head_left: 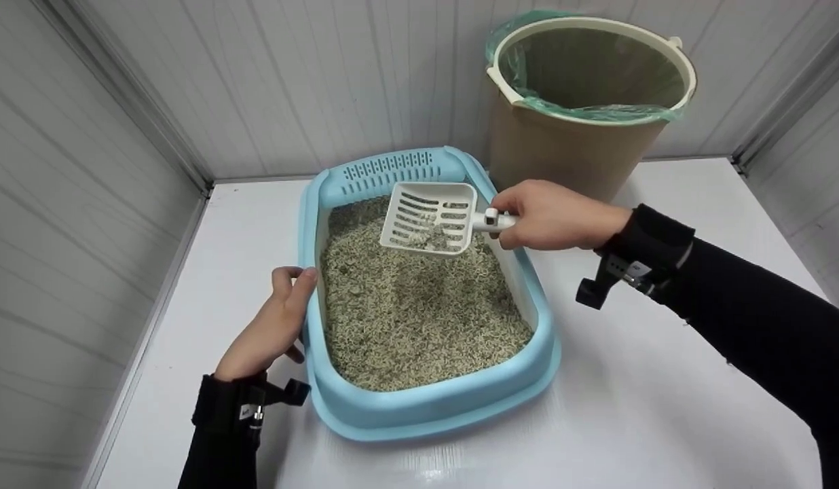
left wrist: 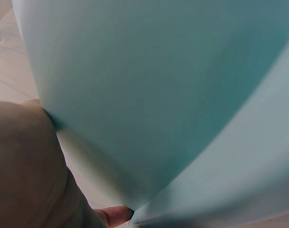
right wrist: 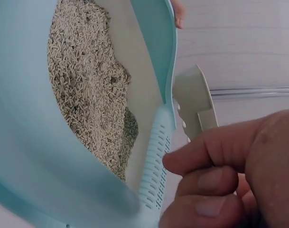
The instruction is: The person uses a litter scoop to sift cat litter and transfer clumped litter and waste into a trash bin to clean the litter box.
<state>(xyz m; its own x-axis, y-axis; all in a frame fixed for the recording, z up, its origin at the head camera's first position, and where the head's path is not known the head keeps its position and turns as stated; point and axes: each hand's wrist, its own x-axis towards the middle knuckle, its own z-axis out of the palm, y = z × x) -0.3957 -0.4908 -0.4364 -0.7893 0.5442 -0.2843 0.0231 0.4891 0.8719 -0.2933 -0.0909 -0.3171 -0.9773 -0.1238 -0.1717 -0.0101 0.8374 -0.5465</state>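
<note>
A light blue litter box (head_left: pixel 419 411) stands on the white surface, filled with greyish-tan pellet litter (head_left: pixel 419 326). My left hand (head_left: pixel 273 322) holds its left side, thumb at the rim and the other fingers around the outer wall. In the left wrist view the blue wall (left wrist: pixel 144 95) fills most of the picture. My right hand (head_left: pixel 555 216) grips the handle of a white slotted litter scoop (head_left: pixel 465 227), held over the far half of the box. Some pale clumped litter (head_left: pixel 430 234) lies on the scoop's slats. From the right wrist, the scoop (right wrist: pixel 191 92) shows beyond curled fingers.
Behind the box at the right stands a tall beige bucket (head_left: pixel 562 153) lined with a green plastic bag (head_left: pixel 603 112). Ribbed pale walls (head_left: pixel 365 81) enclose the white surface (head_left: pixel 637 380) at the back and both sides. The box has a raised, perforated far edge (head_left: pixel 385 166).
</note>
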